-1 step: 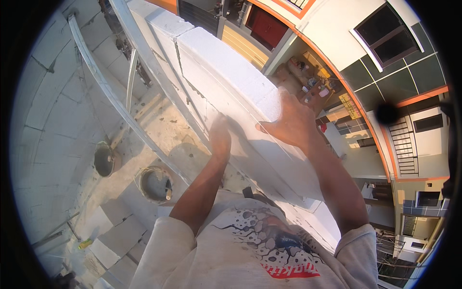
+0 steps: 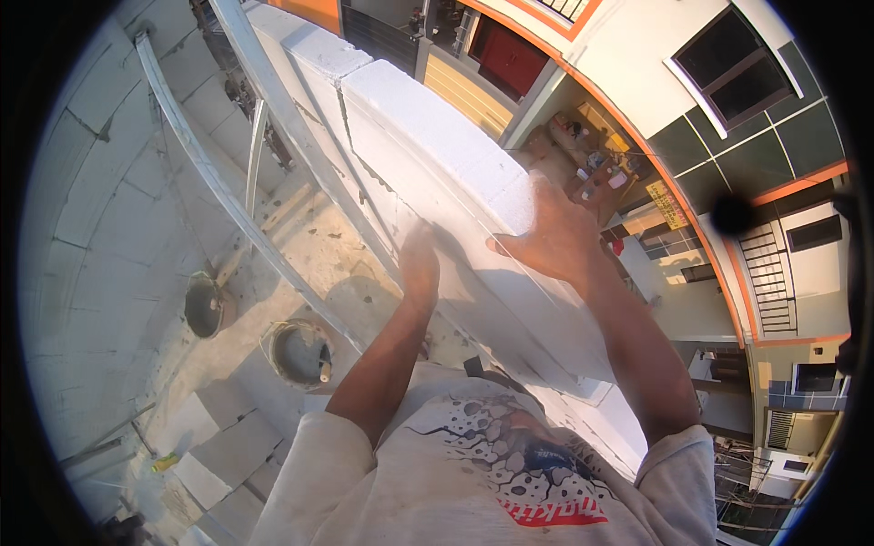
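One long white block wall [image 2: 482,305] runs diagonally beside the wearer, and I'd call it partway built at this spot. Its long top block [image 2: 437,118] sits up on the wall, end to end with a neighbouring block [image 2: 326,47], so the placing looks basically done to me. My guess is that lining it up and tidying the joints is what's left.

A pale metal rail [image 2: 300,150] slants past on the near side. Down on the floor there's a pile of loose blocks [image 2: 232,446], which I'd read as more material to lay, plus two buckets [image 2: 300,350], [image 2: 206,305].

Right hand [image 2: 557,235] is spread over the top block's edge, thumb on the near face, other fingers over the top, so it's got a partly open clasp on it. Left hand [image 2: 419,259] is up against the near face lower down; it's too blurry to tell how open it is or whether it grips anything.

Smallest bit: the upright joint [image 2: 344,111] between the two top pieces shows as a dark line, so I doubt it's finished.
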Tool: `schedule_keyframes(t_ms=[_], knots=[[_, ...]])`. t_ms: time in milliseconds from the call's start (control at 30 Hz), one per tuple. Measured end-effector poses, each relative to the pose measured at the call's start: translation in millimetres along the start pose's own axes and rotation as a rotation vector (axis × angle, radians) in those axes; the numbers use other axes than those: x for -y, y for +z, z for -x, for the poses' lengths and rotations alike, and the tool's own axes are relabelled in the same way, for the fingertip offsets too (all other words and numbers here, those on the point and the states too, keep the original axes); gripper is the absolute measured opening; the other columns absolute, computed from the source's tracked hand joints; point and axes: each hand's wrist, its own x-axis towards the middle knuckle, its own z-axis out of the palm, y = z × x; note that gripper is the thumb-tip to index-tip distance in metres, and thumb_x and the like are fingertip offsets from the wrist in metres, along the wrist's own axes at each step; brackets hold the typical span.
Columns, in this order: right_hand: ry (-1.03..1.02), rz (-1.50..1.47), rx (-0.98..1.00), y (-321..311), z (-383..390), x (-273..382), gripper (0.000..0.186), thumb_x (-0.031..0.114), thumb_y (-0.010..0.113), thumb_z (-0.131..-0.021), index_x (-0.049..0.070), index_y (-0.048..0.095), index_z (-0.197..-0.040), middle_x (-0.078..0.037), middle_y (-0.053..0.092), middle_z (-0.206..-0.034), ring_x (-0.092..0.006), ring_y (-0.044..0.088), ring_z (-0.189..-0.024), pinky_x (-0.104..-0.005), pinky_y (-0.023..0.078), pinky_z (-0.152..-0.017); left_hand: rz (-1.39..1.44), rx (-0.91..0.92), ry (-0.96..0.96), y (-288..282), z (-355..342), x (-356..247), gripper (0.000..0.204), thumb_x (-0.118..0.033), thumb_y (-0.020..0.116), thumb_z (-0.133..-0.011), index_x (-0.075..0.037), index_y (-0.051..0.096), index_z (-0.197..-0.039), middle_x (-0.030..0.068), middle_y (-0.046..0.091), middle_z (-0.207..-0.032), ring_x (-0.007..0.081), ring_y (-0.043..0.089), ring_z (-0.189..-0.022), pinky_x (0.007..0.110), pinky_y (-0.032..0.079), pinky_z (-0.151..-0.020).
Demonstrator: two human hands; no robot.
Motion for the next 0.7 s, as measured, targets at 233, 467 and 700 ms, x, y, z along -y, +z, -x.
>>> schedule_keyframes(t_ms=[233,467,700], knots=[[-0.096,-0.332,-0.123,-10,15,-30,0.078,0.043,0.059,-0.085,-0.008,0.034,-0.138,-0.029,0.043,-0.136,-0.0378,0.042,-0.129,-0.0396,0.033,-0.108,0.339,-0.094,-0.020,-41,-46,-73,0.052,-0.031,0.048,-0.096,0.006,0.046,-0.133,0.0185,0.050,-0.135,0.0272,0.044,-0.127,0.034,0.031,-0.107],[-0.277,-0.856,-0.148,-31,178,-60,0.047,0.031,0.064,-0.089,-0.006,0.057,-0.117,-0.021,0.066,-0.103,-0.0314,0.068,-0.090,-0.0375,0.053,-0.082,0.334,-0.155,0.232,-65,-124,-189,0.054,-0.029,0.054,-0.094,0.011,0.047,-0.129,0.0184,0.052,-0.129,0.0263,0.048,-0.121,0.035,0.034,-0.105],[0.616,-0.400,-0.039,126,295,-110,0.033,0.026,0.077,-0.075,0.000,0.065,-0.090,-0.014,0.068,-0.086,-0.0258,0.066,-0.073,-0.0391,0.050,-0.064,0.059,-0.262,0.109,-54,-149,-224,0.069,-0.037,0.065,-0.087,0.014,0.044,-0.130,0.0218,0.051,-0.129,0.0289,0.052,-0.116,0.039,0.043,-0.094]])
